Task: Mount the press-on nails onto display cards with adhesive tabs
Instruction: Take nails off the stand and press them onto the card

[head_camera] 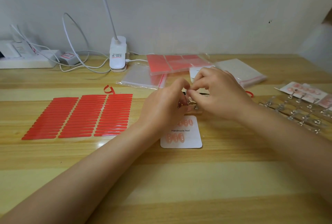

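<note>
While both hands meet over the middle of the wooden table point(53, 155), the left hand point(164, 106) and right hand point(218, 91) have their fingertips pinched together on something tiny between them. It's too small and blurry to say what it is, could be a nail or a sticky tab, honestly can't tell. Fingers on both are curled in tight.

Right below the hands sits the white display card point(188, 140) that says "Handmade Nail", flat on the table, with two rows of pink nails point(175, 137) already stuck on it; the left wrist partly covers its top corner.

Off to the left there's a big sheet of red adhesive strips point(80, 116) in three columns, lying flat, well apart from the card. Behind the hands are clear bags point(140, 78) and a pack of red sheets point(172, 63). On the right, a rack of little metal nail stands point(301, 112). A white clip lamp point(117, 54) stands near the wall.
</note>
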